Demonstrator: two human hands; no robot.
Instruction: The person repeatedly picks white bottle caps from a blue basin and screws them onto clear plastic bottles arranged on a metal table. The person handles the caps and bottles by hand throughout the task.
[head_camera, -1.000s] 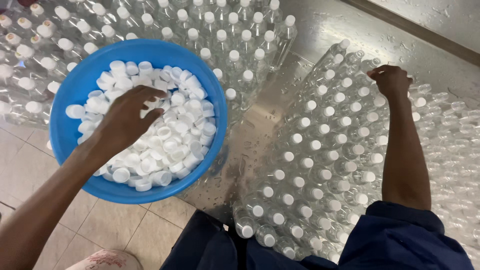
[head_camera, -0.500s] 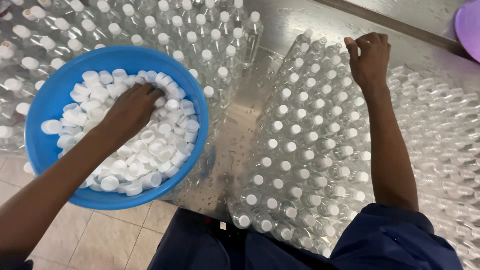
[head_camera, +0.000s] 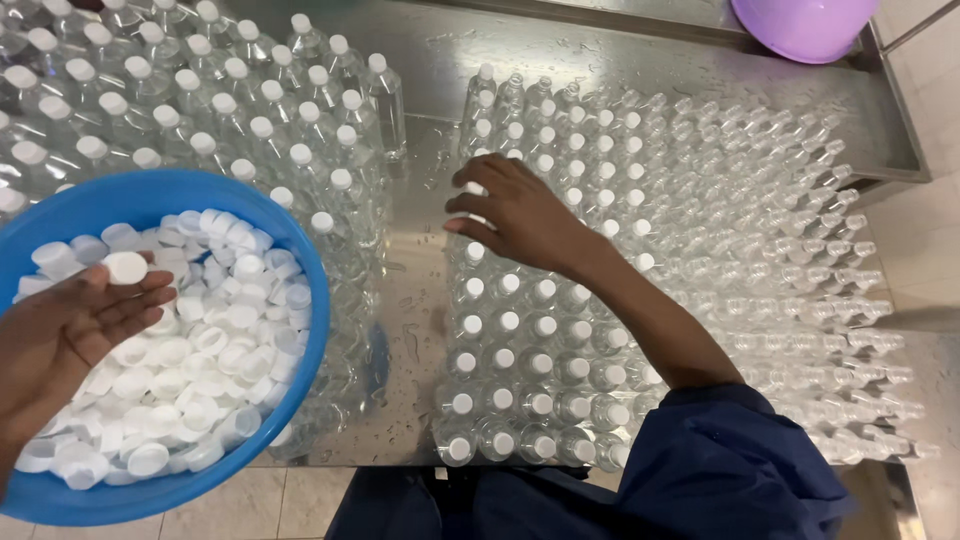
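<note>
Head view. The work surface is a stainless-steel table (head_camera: 640, 50) with a raised rim, wet with droplets; a tiled floor (head_camera: 130, 520) shows below its near edge. One lilac basin (head_camera: 805, 25) stands at the far right corner. One blue basin (head_camera: 290, 260) sits at the near left, filled with loose white caps (head_camera: 210, 350) (too many and too overlapped to count). Two blocks of small clear plastic bottles stand on the table: the capped bottles (head_camera: 230, 110) at the far left, and a larger block at the centre and right, of which the near-left columns carry caps and the uncapped bottles (head_camera: 780, 230) fill the rest; no exact count is possible. The left hand (head_camera: 70, 340) lies open above the blue basin, fingers together, one white cap (head_camera: 125, 267) resting on the fingertips. The right hand (head_camera: 520, 215) rests on the bottle tops of the larger block, fingers curled; what they pinch cannot be told.
</note>
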